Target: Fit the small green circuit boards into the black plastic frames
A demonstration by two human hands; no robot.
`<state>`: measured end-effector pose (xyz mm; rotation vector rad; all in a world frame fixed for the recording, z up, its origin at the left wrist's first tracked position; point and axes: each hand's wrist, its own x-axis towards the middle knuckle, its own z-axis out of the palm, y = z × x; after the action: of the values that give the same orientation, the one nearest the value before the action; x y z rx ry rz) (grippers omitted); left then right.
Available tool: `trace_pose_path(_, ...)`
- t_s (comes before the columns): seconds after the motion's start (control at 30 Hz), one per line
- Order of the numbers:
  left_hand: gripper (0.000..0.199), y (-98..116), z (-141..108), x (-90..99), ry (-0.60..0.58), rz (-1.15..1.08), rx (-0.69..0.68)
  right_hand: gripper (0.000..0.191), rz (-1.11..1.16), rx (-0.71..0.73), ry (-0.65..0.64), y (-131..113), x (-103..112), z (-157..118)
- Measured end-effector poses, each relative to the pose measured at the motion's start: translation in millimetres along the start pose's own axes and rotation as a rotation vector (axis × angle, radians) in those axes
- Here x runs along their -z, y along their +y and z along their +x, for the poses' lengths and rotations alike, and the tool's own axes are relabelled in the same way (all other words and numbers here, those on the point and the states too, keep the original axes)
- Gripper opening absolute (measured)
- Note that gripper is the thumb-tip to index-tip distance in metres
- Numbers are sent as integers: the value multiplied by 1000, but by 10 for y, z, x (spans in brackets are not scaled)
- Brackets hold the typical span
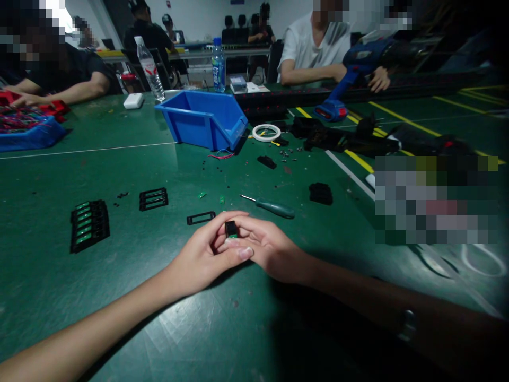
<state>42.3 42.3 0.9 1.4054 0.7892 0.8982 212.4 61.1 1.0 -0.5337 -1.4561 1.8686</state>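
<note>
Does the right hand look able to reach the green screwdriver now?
Probably yes: the screwdriver lies just beyond the right hand, nothing visible between them, though that hand helps hold a small black part.

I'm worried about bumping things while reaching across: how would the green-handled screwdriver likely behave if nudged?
The screwdriver would probably roll or pivot, since its handle looks rounded and it lies loose on the table. It should stay stiff, given its straight, metallic-looking shaft. Its weight may sit toward the much thicker handle.
</note>
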Motion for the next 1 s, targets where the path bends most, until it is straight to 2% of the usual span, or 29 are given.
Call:
trace_pose_path(0.3,49,-31,5,21,26,-37,20,17,-24,14,4,28,42,20)
trace_pose_path(0.57,49,-30,4,26,-8,-72,4,18,13,3,7,14,5,-1)
trace_pose_path(1.0,57,33,3,31,65,144,5,20,-24,24,13,22,1,-10)
